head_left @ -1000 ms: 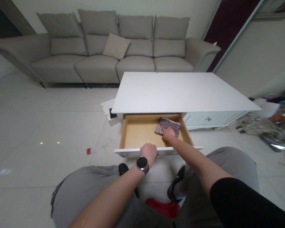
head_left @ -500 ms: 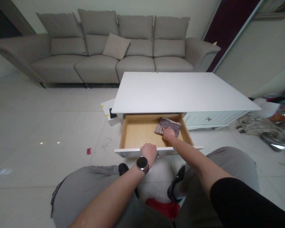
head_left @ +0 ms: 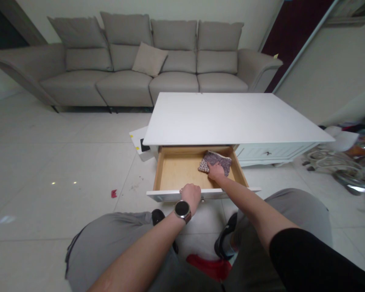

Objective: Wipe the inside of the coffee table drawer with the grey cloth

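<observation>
A wooden drawer [head_left: 178,168] with a white front is pulled out from the white coffee table [head_left: 231,117]. My left hand [head_left: 191,195], a round watch on its wrist, is closed over the top edge of the drawer front, left of the small knob [head_left: 202,199]. Inside, toward the right, lies a folded purple-grey patterned cloth [head_left: 223,161] with a pale edge. My right hand [head_left: 215,170] reaches over the drawer front and grips the cloth's near side; the fingertips are partly hidden.
A second drawer [head_left: 267,153] in the table is closed. A white box [head_left: 140,140] stands on the floor at the table's left. A grey sofa [head_left: 173,83] is behind. Beneath me are a red object [head_left: 209,265] and, farther left, a red scrap [head_left: 113,194].
</observation>
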`<act>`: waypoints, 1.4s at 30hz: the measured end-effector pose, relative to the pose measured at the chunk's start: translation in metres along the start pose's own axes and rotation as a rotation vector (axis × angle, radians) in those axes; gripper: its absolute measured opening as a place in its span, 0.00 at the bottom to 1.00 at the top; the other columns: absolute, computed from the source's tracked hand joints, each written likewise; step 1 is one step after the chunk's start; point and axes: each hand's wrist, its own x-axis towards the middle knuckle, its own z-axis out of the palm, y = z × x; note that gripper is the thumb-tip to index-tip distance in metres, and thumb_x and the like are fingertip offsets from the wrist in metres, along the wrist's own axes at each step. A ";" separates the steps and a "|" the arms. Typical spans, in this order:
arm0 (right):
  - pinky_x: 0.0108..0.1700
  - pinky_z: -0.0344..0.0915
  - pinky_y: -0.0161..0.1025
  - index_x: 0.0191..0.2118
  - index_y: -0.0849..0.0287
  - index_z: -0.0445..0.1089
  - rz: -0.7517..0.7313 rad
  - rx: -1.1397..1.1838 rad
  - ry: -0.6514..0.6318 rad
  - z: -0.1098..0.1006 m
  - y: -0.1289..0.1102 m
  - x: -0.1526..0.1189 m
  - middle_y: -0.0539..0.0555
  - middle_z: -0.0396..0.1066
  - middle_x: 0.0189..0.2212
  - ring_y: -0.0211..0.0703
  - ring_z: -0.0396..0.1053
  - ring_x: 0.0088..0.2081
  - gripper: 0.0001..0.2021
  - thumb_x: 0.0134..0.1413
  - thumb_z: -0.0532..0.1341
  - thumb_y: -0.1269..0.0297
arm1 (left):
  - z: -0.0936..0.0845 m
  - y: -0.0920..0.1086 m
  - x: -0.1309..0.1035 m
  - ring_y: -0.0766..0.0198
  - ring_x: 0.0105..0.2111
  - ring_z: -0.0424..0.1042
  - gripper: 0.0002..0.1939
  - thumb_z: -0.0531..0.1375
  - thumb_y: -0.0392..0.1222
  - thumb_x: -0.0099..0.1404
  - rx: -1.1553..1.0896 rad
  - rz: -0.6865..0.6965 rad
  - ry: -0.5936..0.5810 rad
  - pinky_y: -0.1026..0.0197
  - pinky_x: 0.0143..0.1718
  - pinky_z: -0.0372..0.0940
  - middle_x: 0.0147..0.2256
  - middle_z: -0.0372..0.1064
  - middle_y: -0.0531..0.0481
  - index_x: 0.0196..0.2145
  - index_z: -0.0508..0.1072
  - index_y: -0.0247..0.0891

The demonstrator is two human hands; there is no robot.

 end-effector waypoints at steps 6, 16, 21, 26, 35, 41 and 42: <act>0.55 0.67 0.55 0.76 0.52 0.45 -0.006 0.000 0.000 0.000 0.000 0.000 0.78 0.52 0.69 0.69 0.63 0.64 0.39 0.62 0.58 0.60 | -0.003 0.001 -0.001 0.51 0.41 0.80 0.17 0.52 0.25 0.69 0.011 0.005 -0.004 0.55 0.39 0.70 0.36 0.79 0.33 0.43 0.80 0.28; 0.58 0.64 0.55 0.76 0.52 0.43 -0.004 -0.005 -0.003 0.000 0.000 -0.001 0.78 0.49 0.71 0.67 0.63 0.64 0.39 0.63 0.58 0.60 | 0.000 0.001 0.001 0.49 0.43 0.80 0.17 0.51 0.25 0.70 0.036 0.009 -0.031 0.54 0.39 0.70 0.37 0.80 0.32 0.44 0.80 0.28; 0.56 0.65 0.53 0.75 0.50 0.46 0.001 -0.005 0.003 0.000 0.000 -0.002 0.78 0.51 0.70 0.68 0.63 0.65 0.37 0.64 0.57 0.60 | 0.002 0.001 0.002 0.49 0.41 0.80 0.17 0.51 0.25 0.70 0.031 0.012 -0.021 0.53 0.38 0.70 0.37 0.79 0.32 0.44 0.80 0.27; 0.55 0.66 0.54 0.75 0.50 0.46 0.011 0.003 0.001 0.001 0.000 0.000 0.78 0.51 0.69 0.69 0.62 0.65 0.37 0.64 0.58 0.60 | 0.005 0.000 0.003 0.50 0.40 0.79 0.14 0.54 0.27 0.70 0.011 0.006 0.000 0.54 0.38 0.69 0.35 0.79 0.33 0.42 0.80 0.28; 0.57 0.65 0.56 0.76 0.51 0.43 0.002 0.017 -0.007 0.003 0.001 0.002 0.78 0.49 0.71 0.68 0.61 0.65 0.39 0.63 0.59 0.58 | 0.006 -0.002 0.002 0.51 0.39 0.79 0.12 0.57 0.36 0.70 -0.046 0.006 0.015 0.55 0.39 0.69 0.34 0.78 0.32 0.42 0.80 0.28; 0.57 0.65 0.55 0.76 0.52 0.42 -0.002 0.013 -0.002 0.005 0.001 0.003 0.79 0.49 0.70 0.68 0.61 0.66 0.39 0.64 0.58 0.58 | 0.004 -0.002 0.002 0.51 0.39 0.79 0.12 0.57 0.36 0.70 -0.032 0.010 0.001 0.55 0.38 0.69 0.33 0.78 0.32 0.42 0.80 0.28; 0.57 0.65 0.55 0.76 0.52 0.42 -0.002 0.011 -0.002 0.005 0.001 0.003 0.79 0.49 0.70 0.68 0.61 0.65 0.39 0.64 0.57 0.59 | 0.004 -0.002 0.002 0.51 0.39 0.79 0.12 0.57 0.35 0.70 -0.032 0.006 -0.002 0.54 0.39 0.69 0.34 0.78 0.32 0.42 0.80 0.28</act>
